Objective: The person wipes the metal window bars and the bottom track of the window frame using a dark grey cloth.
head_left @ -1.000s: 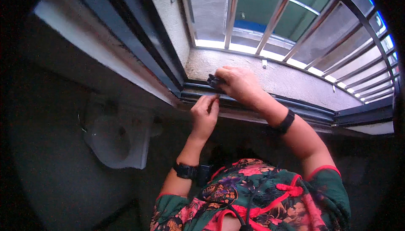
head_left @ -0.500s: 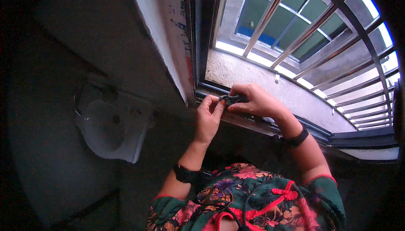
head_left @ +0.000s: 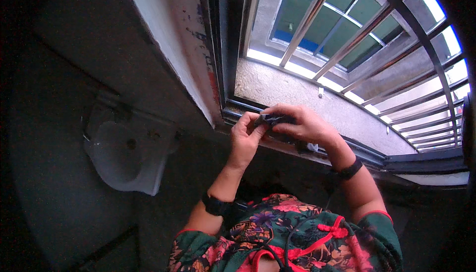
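Note:
A dark, crumpled piece (head_left: 273, 119), perhaps cloth, is pinched between my two hands over the window's lower track. My left hand (head_left: 243, 140) is closed on its left end with thumb and fingertips. From the right, my right hand (head_left: 310, 124) curls its fingers over the other end, covering much of it. Just below my right wrist a small pale scrap (head_left: 312, 147) shows; I cannot tell what it hangs from. The dark window track (head_left: 359, 149) runs under and past my hands.
Curved metal bars (head_left: 347, 53) stand outside the opening, beyond a rough pale ledge (head_left: 277, 81). At the left are the dark upright window frame (head_left: 233, 38) and the wall edge (head_left: 173, 48). A white washbasin (head_left: 116, 158) sits in shadow at far left.
My right hand's fingers have shifted left and curled further over the dark piece. The pale scrap now shows below my right wrist. The view has moved slightly.

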Available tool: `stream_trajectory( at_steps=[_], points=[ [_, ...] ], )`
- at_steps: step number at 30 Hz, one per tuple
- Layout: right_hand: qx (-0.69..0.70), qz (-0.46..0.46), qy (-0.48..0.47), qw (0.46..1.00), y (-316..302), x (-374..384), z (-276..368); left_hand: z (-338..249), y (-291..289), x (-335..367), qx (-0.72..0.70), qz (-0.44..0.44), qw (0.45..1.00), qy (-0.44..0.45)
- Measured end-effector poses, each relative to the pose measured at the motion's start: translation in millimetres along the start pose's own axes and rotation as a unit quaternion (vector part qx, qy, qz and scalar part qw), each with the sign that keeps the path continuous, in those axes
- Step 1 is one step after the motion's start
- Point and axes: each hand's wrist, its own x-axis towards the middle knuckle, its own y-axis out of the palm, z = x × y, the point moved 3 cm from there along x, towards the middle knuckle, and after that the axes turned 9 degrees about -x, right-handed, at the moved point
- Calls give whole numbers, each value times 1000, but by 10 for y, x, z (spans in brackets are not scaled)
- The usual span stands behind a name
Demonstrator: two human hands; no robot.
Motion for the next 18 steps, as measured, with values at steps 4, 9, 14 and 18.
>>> stream_trajectory(
  at_steps=[4,9,14,18],
  points=[
    [-99,29,52,993,-29,79,181,129,-62,33,-60,-63,996,20],
    [-250,-63,59,964,49,302,100,87,-140,-52,-73,-108,989,-63],
    [-309,-123,0,943,300,614,26,68,-210,-121,57,-107,991,-57],
    [-321,-135,-1,937,473,760,5,175,-297,-91,203,-91,975,-6]
  ],
)
